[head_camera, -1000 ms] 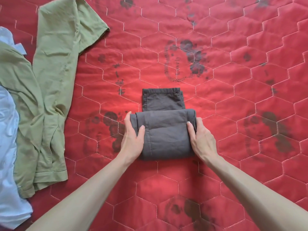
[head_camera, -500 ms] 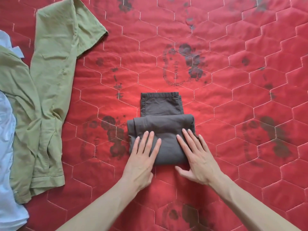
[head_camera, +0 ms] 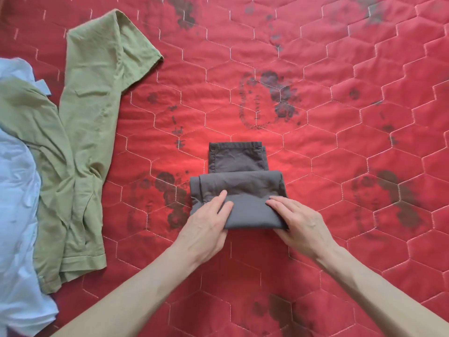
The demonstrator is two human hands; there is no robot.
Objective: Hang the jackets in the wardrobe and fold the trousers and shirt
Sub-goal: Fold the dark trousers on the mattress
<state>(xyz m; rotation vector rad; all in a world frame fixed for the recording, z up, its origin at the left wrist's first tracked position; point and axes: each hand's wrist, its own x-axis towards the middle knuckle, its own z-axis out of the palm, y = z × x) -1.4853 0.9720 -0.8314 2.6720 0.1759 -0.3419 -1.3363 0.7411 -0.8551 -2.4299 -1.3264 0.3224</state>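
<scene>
A single head-worn camera looks almost straight down, from above the near edge of the scene, onto a red quilted cover [head_camera: 315,69] that fills the whole frame. The view faces forward and down, so both forearms enter from the near edge and the left hand [head_camera: 206,227] and right hand [head_camera: 301,227] sit close below centre. The wide lens bends the stitched lines toward the left and right edges. No second view shares the scene.

The pale blue garment [head_camera: 17,215] runs off the frame's left edge and partly lies under the green garment [head_camera: 80,147]. Both hands cover the near corners of the folded grey trousers [head_camera: 238,188]; thumbs are hidden.
</scene>
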